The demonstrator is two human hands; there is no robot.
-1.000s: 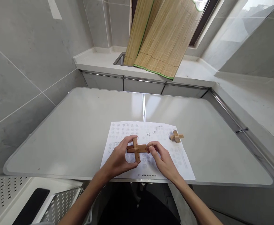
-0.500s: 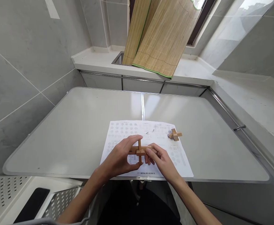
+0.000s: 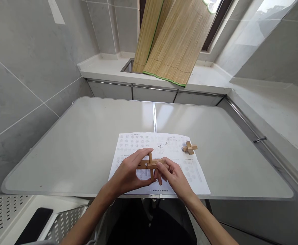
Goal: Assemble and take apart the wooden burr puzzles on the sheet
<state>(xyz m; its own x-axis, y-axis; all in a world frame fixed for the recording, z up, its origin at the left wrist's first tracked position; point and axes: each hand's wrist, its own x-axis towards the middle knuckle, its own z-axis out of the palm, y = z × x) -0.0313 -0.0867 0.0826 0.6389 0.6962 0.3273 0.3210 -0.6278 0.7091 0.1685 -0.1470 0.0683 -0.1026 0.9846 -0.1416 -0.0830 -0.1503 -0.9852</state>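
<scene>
Between my two hands is a wooden interlocking puzzle (image 3: 152, 165), made of crossed sticks, held above the printed sheet (image 3: 194, 177). My left hand (image 3: 128, 170) spans its upright stick, thumb at the lower end and forefinger at the top. From the other side, my right hand (image 3: 171, 173) pinches the puzzle's crosswise pieces at the centre and right. The inner joints are partly hidden by my fingers. A second wooden puzzle (image 3: 190, 147), shaped like a burr cross, rests at the right edge of the sheet.
The sheet lies at the front edge of a pale folding table (image 3: 74, 146). A black phone (image 3: 34, 226) lies on a white surface at lower left, by a perforated basket (image 3: 64, 223). Behind the table, a bamboo mat (image 3: 174, 44) leans over a counter (image 3: 105, 69) and sink.
The puzzle in my hands has tilted slightly, and its flat centre piece now angles up to the right. My right fingers have shifted a little left over it.
</scene>
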